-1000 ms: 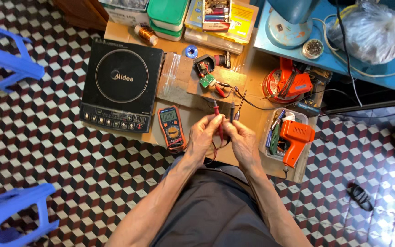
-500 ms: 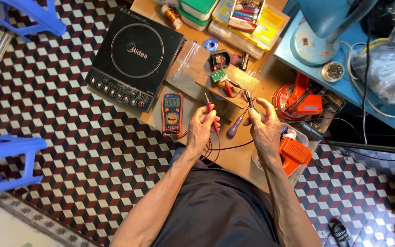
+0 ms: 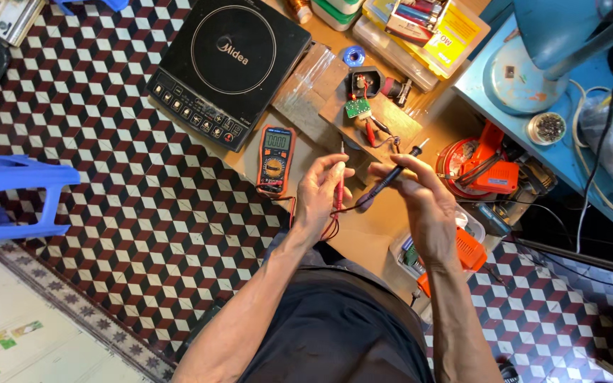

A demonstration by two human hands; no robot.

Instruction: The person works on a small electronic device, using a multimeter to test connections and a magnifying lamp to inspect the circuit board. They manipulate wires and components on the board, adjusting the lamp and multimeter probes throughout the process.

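Above the bench, left hand pinches red probe — right hand grips black probe.

The blue plastic stool runs off the left edge. The small green circuit board is too tiny to read, and the orange box hides behind the right hand.

Floor is tiled in a cube-pattern of dark red, black and white, with a narrow patterned border strip lower left and pale plain tiles beyond it. Blue plastic stool stands on the floor at left, another blue piece at the top edge. Low wooden tabletop runs diagonally through the middle. Blue shelf surface at right, with a blue fan base on it. Light is even, soft shadows.
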